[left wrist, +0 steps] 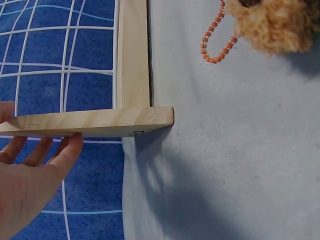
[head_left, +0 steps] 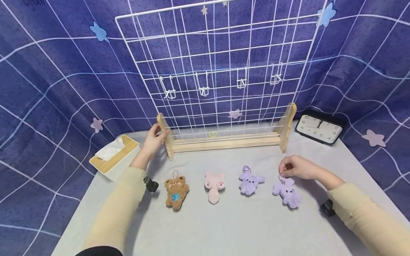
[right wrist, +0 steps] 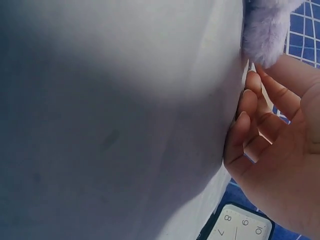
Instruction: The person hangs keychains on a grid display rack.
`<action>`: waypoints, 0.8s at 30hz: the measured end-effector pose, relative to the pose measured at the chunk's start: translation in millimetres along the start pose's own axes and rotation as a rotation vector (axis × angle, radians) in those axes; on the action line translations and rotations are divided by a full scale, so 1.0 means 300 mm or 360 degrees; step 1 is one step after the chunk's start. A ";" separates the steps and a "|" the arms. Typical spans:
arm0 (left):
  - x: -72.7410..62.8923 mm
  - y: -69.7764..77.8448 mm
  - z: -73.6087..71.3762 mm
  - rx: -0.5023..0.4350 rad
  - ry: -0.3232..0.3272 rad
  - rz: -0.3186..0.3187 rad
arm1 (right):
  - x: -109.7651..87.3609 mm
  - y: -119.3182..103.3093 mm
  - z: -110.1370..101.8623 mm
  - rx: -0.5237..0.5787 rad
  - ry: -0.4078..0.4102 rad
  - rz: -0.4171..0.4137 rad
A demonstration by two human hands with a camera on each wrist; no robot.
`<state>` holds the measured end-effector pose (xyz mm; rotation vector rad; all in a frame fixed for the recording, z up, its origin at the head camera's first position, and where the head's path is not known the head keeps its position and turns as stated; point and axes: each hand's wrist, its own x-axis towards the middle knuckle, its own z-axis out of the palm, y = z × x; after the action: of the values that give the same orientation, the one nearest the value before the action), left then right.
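My left hand (head_left: 153, 142) grips the left wooden upright (head_left: 166, 137) of a white wire grid rack (head_left: 217, 53), with thumb and fingers on opposite sides of the upright (left wrist: 100, 120). At the right, my right hand (head_left: 298, 167) pinches the loop of a purple plush keychain (head_left: 288, 193) between thumb and forefinger; its plush body lies toward me. In the right wrist view only part of the purple fur (right wrist: 267, 35) shows, beside the fingertips. Another purple plush keychain (head_left: 250, 183), a pink plush (head_left: 214, 185) and a brown bear keychain (head_left: 176, 192) lie in a row to its left.
Several white wire hooks (head_left: 241, 81) hang across the rack above its wooden base bar (head_left: 224, 143). A tissue box (head_left: 128, 144) stands at the left, a black-framed clock (head_left: 318, 129) at the back right. Dark blue patterned cloth (head_left: 64, 78) hangs behind the grey-covered table (head_left: 224, 231).
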<state>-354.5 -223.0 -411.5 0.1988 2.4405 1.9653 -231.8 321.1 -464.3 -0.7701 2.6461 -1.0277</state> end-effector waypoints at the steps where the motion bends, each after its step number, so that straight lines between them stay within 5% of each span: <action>1: -0.008 0.012 0.000 0.0000 -0.0005 -0.0003 | 0.001 -0.002 0.000 -0.0007 -0.0007 -0.0002; 7: -0.043 0.062 0.007 0.0044 -0.0025 -0.0019 | 0.001 -0.009 -0.003 -0.0033 -0.0044 0.0029; 24: -0.047 0.064 0.008 -0.0037 -0.0038 -0.0036 | -0.005 0.008 0.000 -0.0021 -0.0030 0.0021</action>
<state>-338.5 -217.9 -394.3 0.1926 2.3937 1.9696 -231.5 323.5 -466.0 -0.7604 2.6413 -0.9957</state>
